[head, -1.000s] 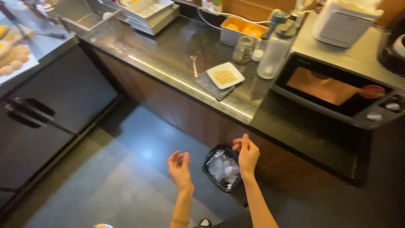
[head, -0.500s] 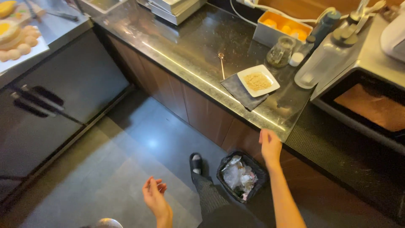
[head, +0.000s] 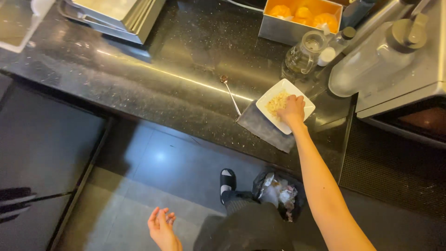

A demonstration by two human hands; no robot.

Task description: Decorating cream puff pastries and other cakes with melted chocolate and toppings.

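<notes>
My right hand (head: 292, 111) reaches up onto the black counter (head: 139, 88) and rests on a square white plate (head: 274, 100) of pale chopped food. Its fingers touch the food and the plate's near edge; whether they grip anything is unclear. The plate sits on a dark grey cloth (head: 262, 130). A long metal spoon (head: 231, 94) lies just left of it. My left hand (head: 162, 227) hangs low over the grey floor, fingers apart and holding nothing.
A small black bin (head: 278, 193) with crumpled paper stands on the floor under my right arm, beside my sandalled foot (head: 227, 183). On the counter are a glass jar (head: 304, 56), a metal tub of orange pieces (head: 299, 18), a metal tray (head: 116, 16) and a steel appliance (head: 390, 60).
My right hand has risen from beside the bin up to the white plate on the counter. My left hand has dropped lower and to the left. The view has moved closer to the counter.
</notes>
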